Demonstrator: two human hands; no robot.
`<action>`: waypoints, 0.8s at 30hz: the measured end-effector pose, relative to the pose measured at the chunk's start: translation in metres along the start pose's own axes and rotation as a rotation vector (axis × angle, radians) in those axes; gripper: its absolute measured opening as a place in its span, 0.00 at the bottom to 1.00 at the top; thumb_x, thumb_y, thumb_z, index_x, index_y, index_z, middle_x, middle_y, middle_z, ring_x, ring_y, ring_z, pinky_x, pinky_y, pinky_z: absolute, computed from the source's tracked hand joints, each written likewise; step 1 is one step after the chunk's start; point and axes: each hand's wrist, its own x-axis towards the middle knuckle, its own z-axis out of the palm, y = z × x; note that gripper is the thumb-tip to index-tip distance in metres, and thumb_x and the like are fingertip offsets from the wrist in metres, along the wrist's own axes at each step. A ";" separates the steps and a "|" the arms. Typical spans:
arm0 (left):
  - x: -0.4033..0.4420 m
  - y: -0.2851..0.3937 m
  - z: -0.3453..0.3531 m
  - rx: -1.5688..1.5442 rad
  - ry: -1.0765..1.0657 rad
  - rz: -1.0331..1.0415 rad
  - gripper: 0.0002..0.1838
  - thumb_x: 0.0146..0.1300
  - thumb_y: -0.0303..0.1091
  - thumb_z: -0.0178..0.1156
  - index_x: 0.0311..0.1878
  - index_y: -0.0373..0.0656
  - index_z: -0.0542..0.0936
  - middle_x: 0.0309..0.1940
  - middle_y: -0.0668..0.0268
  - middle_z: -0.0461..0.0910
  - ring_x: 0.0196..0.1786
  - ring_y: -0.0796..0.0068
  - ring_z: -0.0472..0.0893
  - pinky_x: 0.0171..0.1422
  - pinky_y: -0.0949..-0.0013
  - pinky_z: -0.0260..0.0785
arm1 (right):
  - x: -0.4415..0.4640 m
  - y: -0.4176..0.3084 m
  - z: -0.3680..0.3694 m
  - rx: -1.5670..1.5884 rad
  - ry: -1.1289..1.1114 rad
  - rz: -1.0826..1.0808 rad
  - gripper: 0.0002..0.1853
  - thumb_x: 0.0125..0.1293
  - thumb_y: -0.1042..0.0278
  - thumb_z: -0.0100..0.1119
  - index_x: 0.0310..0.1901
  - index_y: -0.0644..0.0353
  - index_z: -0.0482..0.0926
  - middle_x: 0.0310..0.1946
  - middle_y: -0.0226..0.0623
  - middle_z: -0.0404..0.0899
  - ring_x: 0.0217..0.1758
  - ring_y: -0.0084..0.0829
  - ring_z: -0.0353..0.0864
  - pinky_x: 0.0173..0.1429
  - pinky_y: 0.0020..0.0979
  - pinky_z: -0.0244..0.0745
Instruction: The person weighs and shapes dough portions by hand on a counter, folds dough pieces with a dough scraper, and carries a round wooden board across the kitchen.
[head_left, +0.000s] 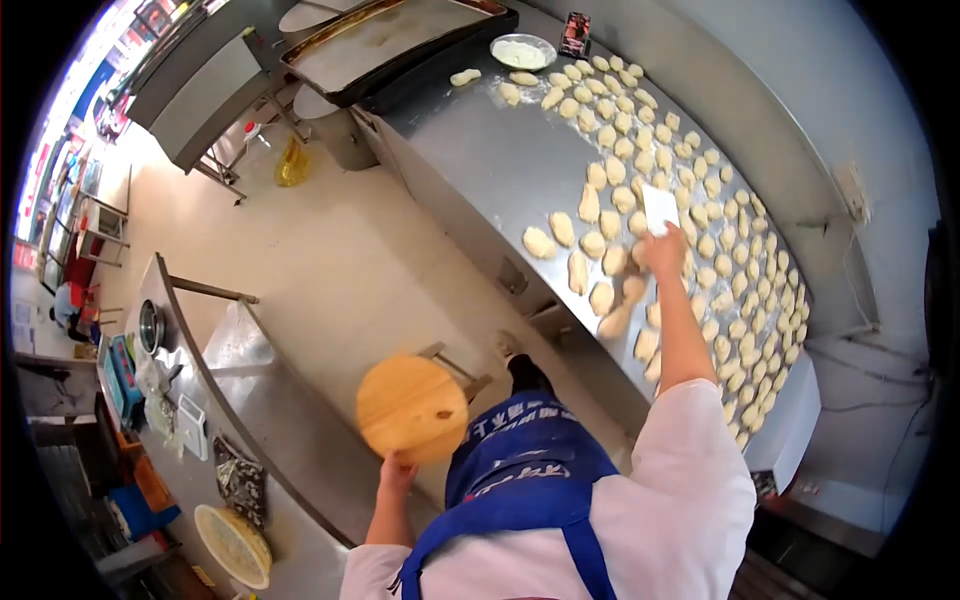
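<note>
My left hand (pixel 399 473) grips the lower edge of a round wooden board (pixel 411 408), held above the floor left of my blue apron. Over the steel table (pixel 480 150), my right hand (pixel 664 252) is closed on a white scraper (pixel 660 209). Many pale dough pieces (pixel 589 204) lie around and beyond that hand in uneven rows. Longer pieces are at the near left of the group, rounder ones (pixel 770 300) at the right. White flour dusts parts of the steel.
A bowl of white powder (pixel 523 52) and a dark packet (pixel 575 35) stand at the table's far end, beside large baking trays (pixel 390 45). Behind on the left, another steel counter (pixel 290 500) holds a basin (pixel 233 546). An oil jug (pixel 291 164) is on the floor.
</note>
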 end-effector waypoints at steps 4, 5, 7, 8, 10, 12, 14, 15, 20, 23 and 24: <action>-0.032 0.014 0.022 -0.003 0.209 0.031 0.23 0.63 0.45 0.57 0.59 0.48 0.69 0.54 0.63 0.74 0.54 0.57 0.75 0.55 0.49 0.68 | 0.059 0.014 0.004 -0.151 -0.243 0.153 0.41 0.50 0.52 0.70 0.61 0.66 0.65 0.54 0.55 0.73 0.58 0.52 0.72 0.61 0.42 0.69; -0.039 0.011 0.027 0.005 0.229 0.018 0.23 0.63 0.45 0.57 0.59 0.48 0.69 0.54 0.63 0.74 0.54 0.57 0.75 0.55 0.49 0.68 | 0.060 0.015 0.003 -0.096 -0.355 0.278 0.43 0.49 0.50 0.70 0.62 0.67 0.64 0.54 0.55 0.74 0.58 0.52 0.73 0.61 0.42 0.70; -0.037 0.000 0.038 0.024 0.137 0.009 0.31 0.60 0.47 0.60 0.64 0.47 0.65 0.57 0.63 0.72 0.57 0.56 0.74 0.56 0.47 0.67 | 0.071 0.028 0.007 -0.106 -0.406 0.242 0.43 0.49 0.50 0.69 0.62 0.67 0.64 0.54 0.55 0.74 0.57 0.51 0.74 0.60 0.42 0.71; -0.032 -0.004 0.051 0.024 0.142 0.005 0.31 0.60 0.47 0.60 0.64 0.47 0.65 0.57 0.63 0.72 0.57 0.56 0.74 0.56 0.47 0.67 | 0.080 0.030 0.010 -0.104 -0.440 0.194 0.43 0.49 0.50 0.69 0.62 0.67 0.63 0.53 0.55 0.75 0.56 0.51 0.76 0.59 0.42 0.72; -0.023 -0.009 0.081 0.314 0.395 -0.129 0.37 0.57 0.48 0.64 0.66 0.47 0.61 0.62 0.63 0.69 0.60 0.56 0.71 0.57 0.44 0.65 | 0.105 0.017 0.002 -0.185 -0.477 0.143 0.37 0.52 0.50 0.66 0.59 0.67 0.69 0.48 0.54 0.79 0.51 0.48 0.80 0.55 0.42 0.74; -0.001 -0.029 0.068 0.663 0.150 0.119 0.42 0.55 0.48 0.66 0.70 0.47 0.57 0.65 0.59 0.64 0.65 0.56 0.66 0.61 0.43 0.63 | 0.144 -0.005 -0.002 -0.158 -0.639 -0.040 0.27 0.56 0.52 0.63 0.50 0.66 0.76 0.40 0.55 0.81 0.44 0.51 0.81 0.51 0.43 0.75; 0.019 -0.028 0.096 0.336 0.347 0.009 0.46 0.56 0.48 0.65 0.73 0.48 0.52 0.68 0.52 0.59 0.68 0.53 0.61 0.65 0.44 0.60 | 0.176 -0.076 0.011 0.057 -0.643 -0.178 0.22 0.58 0.55 0.61 0.46 0.66 0.78 0.39 0.55 0.81 0.44 0.53 0.80 0.49 0.43 0.75; 0.010 -0.020 0.135 0.483 0.553 -0.005 0.46 0.56 0.48 0.65 0.73 0.48 0.52 0.68 0.49 0.58 0.69 0.51 0.61 0.65 0.46 0.61 | 0.190 -0.114 0.031 0.171 -0.628 -0.222 0.23 0.58 0.55 0.61 0.48 0.66 0.78 0.41 0.55 0.81 0.45 0.53 0.80 0.49 0.43 0.74; -0.043 0.027 0.280 0.778 0.815 -0.062 0.47 0.56 0.50 0.65 0.74 0.46 0.52 0.70 0.41 0.51 0.70 0.43 0.58 0.70 0.51 0.58 | 0.215 -0.344 0.145 0.182 -0.775 -0.836 0.14 0.59 0.64 0.56 0.46 0.57 0.78 0.42 0.47 0.81 0.47 0.50 0.79 0.50 0.44 0.74; -0.027 0.009 0.249 0.952 0.539 0.130 0.49 0.56 0.51 0.65 0.74 0.48 0.49 0.74 0.43 0.40 0.73 0.42 0.52 0.73 0.50 0.52 | 0.216 -0.440 0.213 0.112 -0.714 -0.927 0.14 0.60 0.64 0.56 0.48 0.51 0.79 0.44 0.44 0.81 0.50 0.45 0.80 0.53 0.44 0.74; -0.026 0.005 0.240 1.021 0.446 0.141 0.51 0.56 0.51 0.64 0.76 0.53 0.43 0.74 0.44 0.36 0.75 0.43 0.47 0.74 0.40 0.45 | 0.219 -0.467 0.229 0.093 -0.709 -0.961 0.16 0.60 0.63 0.56 0.50 0.48 0.79 0.45 0.42 0.82 0.51 0.44 0.80 0.55 0.43 0.75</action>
